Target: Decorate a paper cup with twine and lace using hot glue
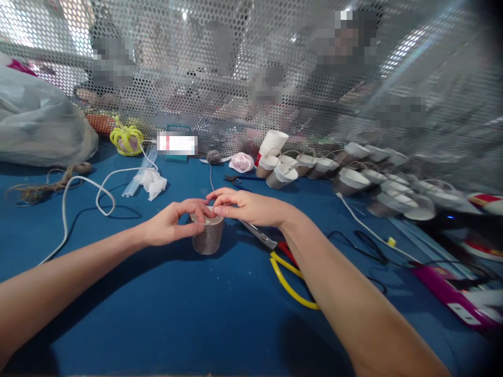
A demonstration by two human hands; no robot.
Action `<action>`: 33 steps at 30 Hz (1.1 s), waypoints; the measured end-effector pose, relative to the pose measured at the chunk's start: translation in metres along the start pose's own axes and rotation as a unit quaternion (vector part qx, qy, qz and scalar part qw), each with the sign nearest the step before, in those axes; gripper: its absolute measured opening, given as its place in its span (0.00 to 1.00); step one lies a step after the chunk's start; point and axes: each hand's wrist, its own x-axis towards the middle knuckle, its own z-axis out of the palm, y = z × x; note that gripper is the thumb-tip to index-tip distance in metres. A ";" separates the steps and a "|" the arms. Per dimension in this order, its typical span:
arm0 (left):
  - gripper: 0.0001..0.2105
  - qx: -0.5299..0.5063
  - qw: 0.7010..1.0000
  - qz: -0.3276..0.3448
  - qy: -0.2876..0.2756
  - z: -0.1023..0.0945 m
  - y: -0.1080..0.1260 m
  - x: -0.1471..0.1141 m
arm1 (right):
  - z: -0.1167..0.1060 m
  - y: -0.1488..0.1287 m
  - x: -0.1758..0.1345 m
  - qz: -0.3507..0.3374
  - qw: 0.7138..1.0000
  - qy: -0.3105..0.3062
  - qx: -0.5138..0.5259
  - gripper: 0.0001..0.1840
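A small grey-brown cup with a pale inside stands upright on the blue table. My left hand grips its left rim, thumb outside and fingertips reaching into the mouth. From the right, my right hand has its thumb and fingers bent together at the far right of the rim, with some fingertips hidden. Scissors with red and yellow handles lie just right of the cup, partly under my right forearm. Behind the hands, grey cord runs from a small ball.
Several handled cups crowd the back right, near stacked white cups. Pliers and a pink ribbon roll lie behind my hands. A white cable loops left; a purple power strip sits right. Perforated mesh rises behind.
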 end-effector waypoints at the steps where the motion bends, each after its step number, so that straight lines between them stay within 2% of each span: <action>1: 0.06 -0.004 1.000 0.000 0.003 0.000 0.000 0.000 | 0.000 -0.001 0.000 0.001 1.000 -0.003 0.002 0.13; 6: 0.06 -0.027 0.999 -0.010 0.017 -0.002 -0.003 0.000 | 0.003 -0.007 -0.003 0.017 0.999 0.033 0.011 0.12; 11: 0.07 -0.066 0.996 -0.048 0.025 -0.003 -0.004 0.001 | 0.010 -0.016 -0.012 0.013 0.984 0.179 -0.018 0.11; 13: 0.08 -0.081 0.994 -0.063 0.029 -0.003 -0.002 0.001 | 0.015 -0.020 -0.017 0.024 0.976 0.213 -0.035 0.10; 19: 0.08 -0.138 0.985 -0.095 0.034 -0.003 0.000 0.002 | 0.026 -0.024 -0.032 0.101 0.968 0.231 -0.017 0.12; 27: 0.07 -0.240 0.962 -0.129 -0.004 -0.002 0.006 0.002 | 0.038 -0.018 -0.039 0.101 0.963 0.249 0.014 0.12; 33: 0.07 -0.260 0.956 -0.139 -0.016 -0.001 0.008 0.001 | 0.045 -0.021 -0.047 0.093 0.963 0.247 0.058 0.12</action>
